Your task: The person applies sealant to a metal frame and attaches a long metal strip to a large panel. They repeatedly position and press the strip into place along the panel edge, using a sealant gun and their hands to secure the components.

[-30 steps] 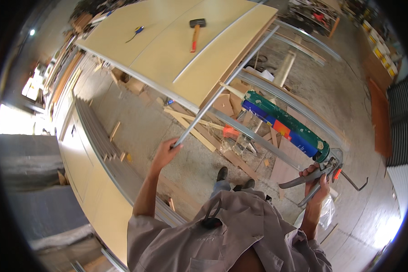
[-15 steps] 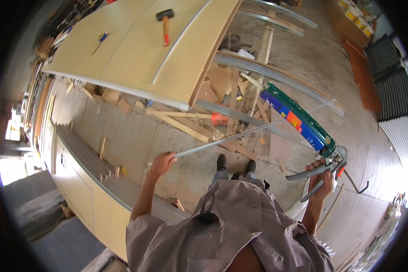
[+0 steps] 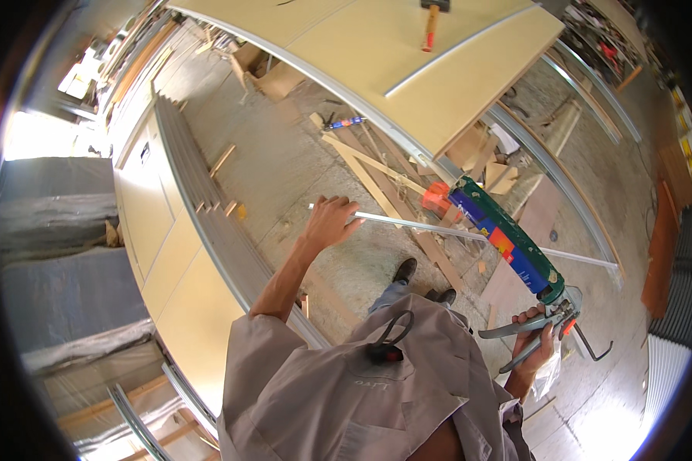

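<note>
Closed round one end of a long thin metal strip (image 3: 415, 224), my left hand (image 3: 332, 220) holds it out in front of my body. The strip runs to the right and passes behind the caulking gun's tube. My right hand (image 3: 537, 336) grips the handle of a caulking gun (image 3: 507, 240), a green frame with a blue and orange cartridge, its nozzle pointing up and left. The gun's bent rod sticks out past my hand. A cream panel (image 3: 469, 96) lies ahead on metal supports, with a mallet (image 3: 432, 27) and a thin light strip (image 3: 454, 54) on it.
To the left stands a stack of cream panels (image 3: 177, 292) with grey edges. Wood offcuts (image 3: 369, 173), an orange object (image 3: 437, 200) and a blue tube (image 3: 346, 123) lie on the concrete floor. Metal rails (image 3: 569, 177) extend at right, near dark corrugated sheets (image 3: 677, 253).
My view and body have turned left, so the panel and mallet appear farther right. My left hand has come up and rightward in view with the strip; my right hand still holds the gun.
</note>
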